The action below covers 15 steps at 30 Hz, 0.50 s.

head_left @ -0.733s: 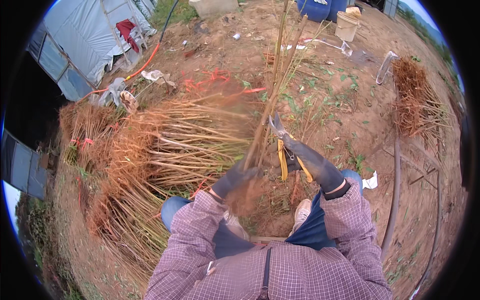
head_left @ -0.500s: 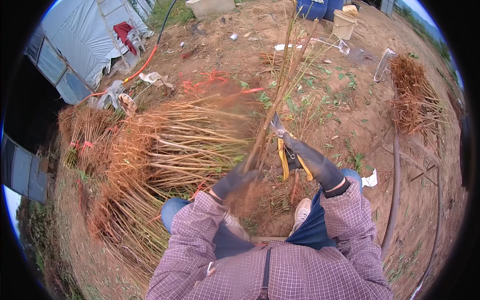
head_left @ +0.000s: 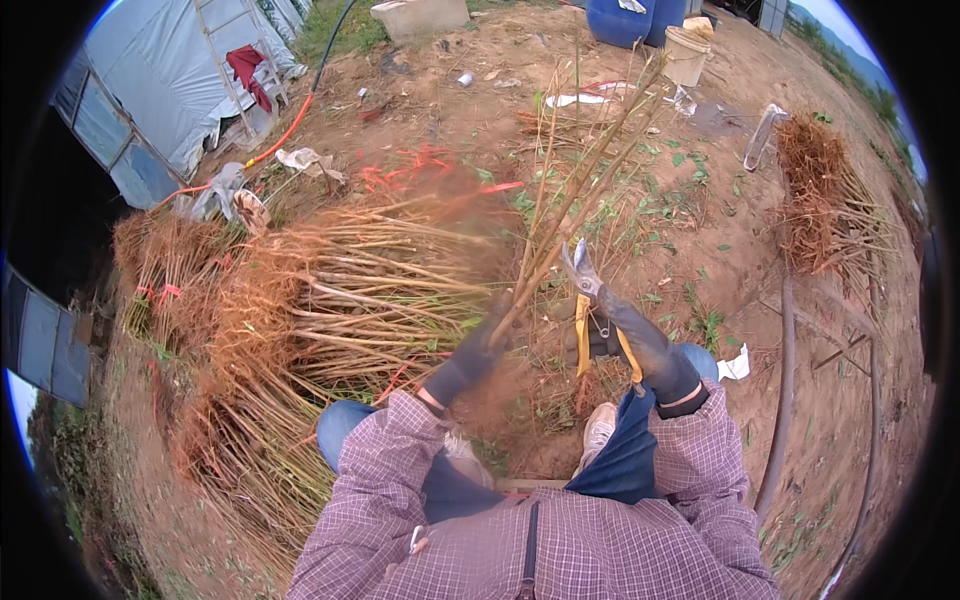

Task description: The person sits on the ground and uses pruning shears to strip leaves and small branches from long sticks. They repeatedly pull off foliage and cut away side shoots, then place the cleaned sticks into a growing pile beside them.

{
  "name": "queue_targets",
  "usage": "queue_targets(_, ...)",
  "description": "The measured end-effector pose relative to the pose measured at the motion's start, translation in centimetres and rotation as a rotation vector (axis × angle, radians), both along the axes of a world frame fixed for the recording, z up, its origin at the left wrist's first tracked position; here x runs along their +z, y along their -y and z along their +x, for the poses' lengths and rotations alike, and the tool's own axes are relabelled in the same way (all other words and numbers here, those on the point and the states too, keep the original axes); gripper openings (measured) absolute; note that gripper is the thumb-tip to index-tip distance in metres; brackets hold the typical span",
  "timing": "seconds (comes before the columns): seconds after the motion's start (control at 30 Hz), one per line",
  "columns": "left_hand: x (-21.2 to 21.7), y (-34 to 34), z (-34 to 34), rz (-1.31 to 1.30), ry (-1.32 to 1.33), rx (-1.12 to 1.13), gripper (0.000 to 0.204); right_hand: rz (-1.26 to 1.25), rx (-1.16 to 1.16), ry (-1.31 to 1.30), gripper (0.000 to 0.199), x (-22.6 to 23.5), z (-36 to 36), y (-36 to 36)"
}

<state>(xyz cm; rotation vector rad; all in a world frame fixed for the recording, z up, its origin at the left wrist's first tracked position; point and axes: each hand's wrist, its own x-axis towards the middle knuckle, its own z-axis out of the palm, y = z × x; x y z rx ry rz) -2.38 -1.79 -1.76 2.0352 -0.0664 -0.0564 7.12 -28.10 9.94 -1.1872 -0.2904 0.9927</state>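
You grip thin brown woody stems [head_left: 545, 262] and yellow-handled metal pruning shears [head_left: 588, 283].
Your dark-gloved left hand [head_left: 476, 350] clasps the stems, right of brown rooted plant bundles [head_left: 385, 265]; your dark-gloved right hand [head_left: 645, 338] wraps the shears, blades parted.

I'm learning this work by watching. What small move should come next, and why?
Probably ease the pruning shears leftward onto one of the woody stems: the gloved right hand holds them with blades seemingly parted, just right of the stems, while the gloved left hand grips the stems' lower part. Which stem, I can't tell.
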Motion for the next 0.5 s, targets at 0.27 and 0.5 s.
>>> queue_targets(0.27, -2.6, -0.5, 0.7, 0.004, 0.218, -0.020, 0.063, 0.021, -0.058, 0.015, 0.053, 0.8, 2.7, -1.6)
queue_targets(0.5, 0.4, 0.6, 0.2, 0.005, 0.120, -0.002, 0.057, 0.059, 0.000, 0.067, 0.051, 1.1, 1.3, 1.1)
